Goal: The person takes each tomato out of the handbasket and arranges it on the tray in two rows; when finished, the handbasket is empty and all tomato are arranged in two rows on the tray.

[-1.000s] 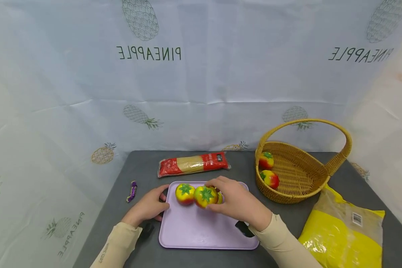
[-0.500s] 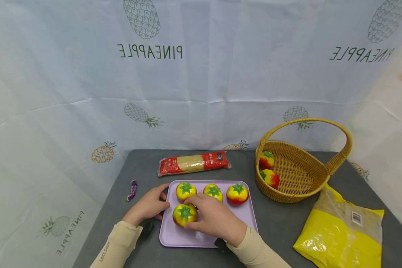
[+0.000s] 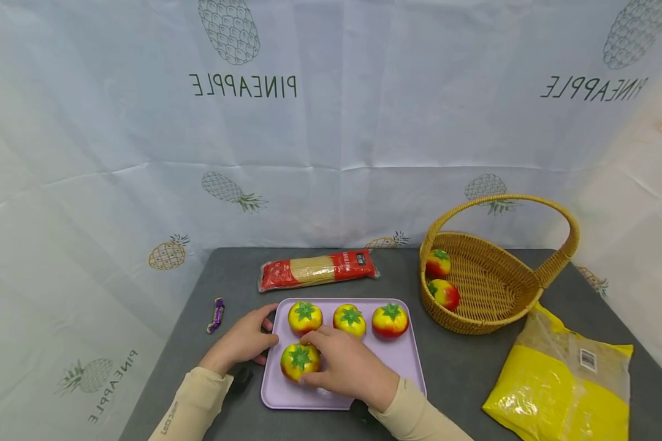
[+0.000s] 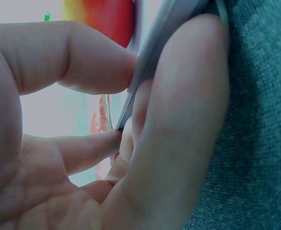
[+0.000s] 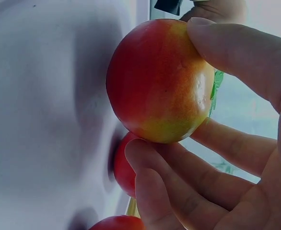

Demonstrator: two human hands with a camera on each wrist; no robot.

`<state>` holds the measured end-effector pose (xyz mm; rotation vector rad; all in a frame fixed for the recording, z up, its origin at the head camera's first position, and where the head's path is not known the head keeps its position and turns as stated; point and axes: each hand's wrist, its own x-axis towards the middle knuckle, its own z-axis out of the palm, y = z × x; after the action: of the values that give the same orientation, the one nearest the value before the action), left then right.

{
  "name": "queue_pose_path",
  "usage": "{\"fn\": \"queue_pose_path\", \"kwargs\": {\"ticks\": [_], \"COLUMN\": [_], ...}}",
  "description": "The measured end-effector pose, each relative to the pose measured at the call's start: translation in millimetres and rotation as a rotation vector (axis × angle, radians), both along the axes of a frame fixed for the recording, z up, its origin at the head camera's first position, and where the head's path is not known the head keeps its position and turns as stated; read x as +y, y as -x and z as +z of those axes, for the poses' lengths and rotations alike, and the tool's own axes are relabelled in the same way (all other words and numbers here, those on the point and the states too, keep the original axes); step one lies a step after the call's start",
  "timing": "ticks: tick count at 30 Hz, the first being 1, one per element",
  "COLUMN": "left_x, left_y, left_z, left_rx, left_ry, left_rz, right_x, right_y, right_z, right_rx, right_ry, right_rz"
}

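My right hand (image 3: pixel 349 366) holds a yellow-red toy fruit with a green star-shaped leaf top (image 3: pixel 300 362) at the front left of the lilac tray (image 3: pixel 331 401). Up close in the right wrist view, thumb and fingers grip that fruit (image 5: pixel 159 81) from opposite sides. My left hand (image 3: pixel 243 338) pinches the tray's left edge; the left wrist view shows the thumb against the rim (image 4: pixel 145 60) and other fingers around its outer side. Behind the held fruit, a row of similar fruits sits on the tray: left (image 3: pixel 305 317), middle (image 3: pixel 350 320) and right (image 3: pixel 390 321).
A wicker basket (image 3: pixel 485 288) with two more fruits (image 3: pixel 444 294) stands at the back right. In front of it lies a yellow bag (image 3: pixel 565 386). A red noodle packet (image 3: pixel 319 271) lies behind the tray, a purple-wrapped candy (image 3: pixel 216 315) to its left.
My right hand has carried the fruit from the tray's back row to its front left, uncovering the middle and right fruits. The left hand has stayed at the tray's edge.
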<state>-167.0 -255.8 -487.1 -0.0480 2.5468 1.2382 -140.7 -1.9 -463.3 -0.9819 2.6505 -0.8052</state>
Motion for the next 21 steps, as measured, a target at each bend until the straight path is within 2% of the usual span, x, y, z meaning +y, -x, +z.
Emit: {"fn": "queue_pose_path", "kwargs": {"ticks": [21], "left_x": [1.3], "left_y": [0.2], "left_z": [-0.4], "left_rx": [0.000], "left_ry": [0.016], "left_rz": [0.008], "right_x": [-4.1], "right_y": [-0.7], "right_z": [-6.5], "right_rx": [0.012], "right_ry": [-0.033], "right_rz": [0.000]}}
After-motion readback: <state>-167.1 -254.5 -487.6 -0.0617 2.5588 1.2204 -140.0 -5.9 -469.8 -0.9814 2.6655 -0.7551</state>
